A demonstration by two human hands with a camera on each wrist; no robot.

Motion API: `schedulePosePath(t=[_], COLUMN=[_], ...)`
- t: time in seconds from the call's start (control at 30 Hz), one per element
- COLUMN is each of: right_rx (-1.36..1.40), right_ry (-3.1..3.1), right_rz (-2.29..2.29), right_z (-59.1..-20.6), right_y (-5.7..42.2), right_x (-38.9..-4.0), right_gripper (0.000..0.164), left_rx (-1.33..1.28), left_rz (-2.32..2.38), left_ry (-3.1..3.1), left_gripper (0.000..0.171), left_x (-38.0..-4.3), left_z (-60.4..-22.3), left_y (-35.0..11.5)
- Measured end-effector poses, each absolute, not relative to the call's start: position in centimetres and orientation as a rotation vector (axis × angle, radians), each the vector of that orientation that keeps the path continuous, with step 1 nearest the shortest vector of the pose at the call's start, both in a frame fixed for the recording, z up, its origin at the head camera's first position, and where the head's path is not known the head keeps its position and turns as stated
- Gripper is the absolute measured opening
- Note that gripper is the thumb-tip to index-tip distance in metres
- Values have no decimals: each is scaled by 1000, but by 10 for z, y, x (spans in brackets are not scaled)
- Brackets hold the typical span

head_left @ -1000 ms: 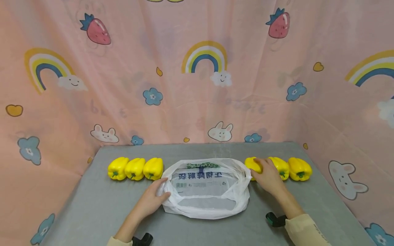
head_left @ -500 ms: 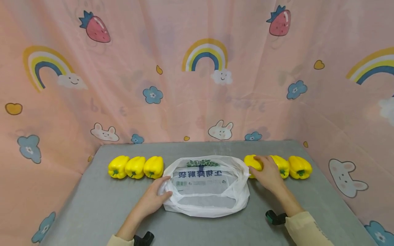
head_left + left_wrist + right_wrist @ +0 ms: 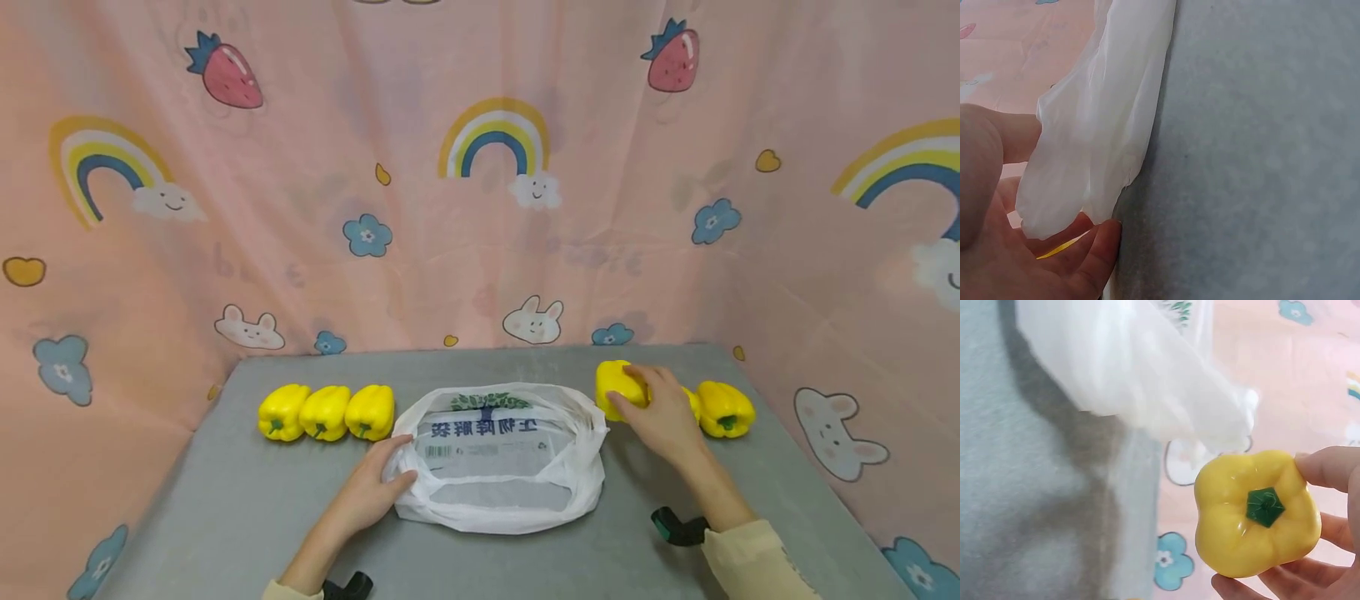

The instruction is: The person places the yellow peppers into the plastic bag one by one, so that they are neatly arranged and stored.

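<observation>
My right hand (image 3: 663, 417) grips a yellow bell pepper (image 3: 615, 390) by its sides, raised beside the right rim of the white plastic bag (image 3: 517, 521). In the right wrist view the pepper (image 3: 1229, 519) shows its green stem end, thumb on one side and fingers on the other. My left hand (image 3: 367, 487) holds the bag's left edge; in the left wrist view the thin plastic (image 3: 1097, 125) lies between thumb and fingers. The bag stands with its mouth wide, printed with a green tree and dark characters.
Three yellow bell peppers (image 3: 326, 413) sit in a row left of the bag. On the right, another pepper (image 3: 726, 410) stands by one mostly hidden behind my right hand. A pink patterned curtain (image 3: 480, 250) hangs behind and around the grey table (image 3: 225, 517).
My right hand has lifted the nearest right-hand pepper off the table, up beside the bag's rim. My left hand stays at the bag's left edge.
</observation>
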State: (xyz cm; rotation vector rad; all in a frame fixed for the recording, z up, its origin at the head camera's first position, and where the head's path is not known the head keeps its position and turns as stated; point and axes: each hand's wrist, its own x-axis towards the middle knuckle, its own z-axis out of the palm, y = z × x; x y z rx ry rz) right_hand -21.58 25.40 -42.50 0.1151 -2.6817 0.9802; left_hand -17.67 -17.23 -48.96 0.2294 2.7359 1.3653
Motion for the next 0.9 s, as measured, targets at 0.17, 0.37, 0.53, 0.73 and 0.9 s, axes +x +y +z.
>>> schedulePosePath(t=[0.17,0.37,0.53,0.73,0.9], right_rx=[107,138,184,250,283], right_ry=[-2630,-2574,-2522,-2472,-2480], right_rz=[1003,1031,1064,1120,1164], right_z=[-419,-413,-406,-402,-401], right_y=[252,245,235,220,204], right_x=[-211,-210,-209,-212,-216], right_gripper=[55,55,53,50,50], left_rx=[224,244,250,250,243], left_rz=[1367,1381,1382,1377,1368], left_ry=[2724,2725,2734,2750,2753], left_gripper=[52,51,52,52,52], left_x=[-175,-173,-174,-177,-177], left_z=[-492,-491,-490,-488,-488], left_y=[-173,-173,-174,-174,-174])
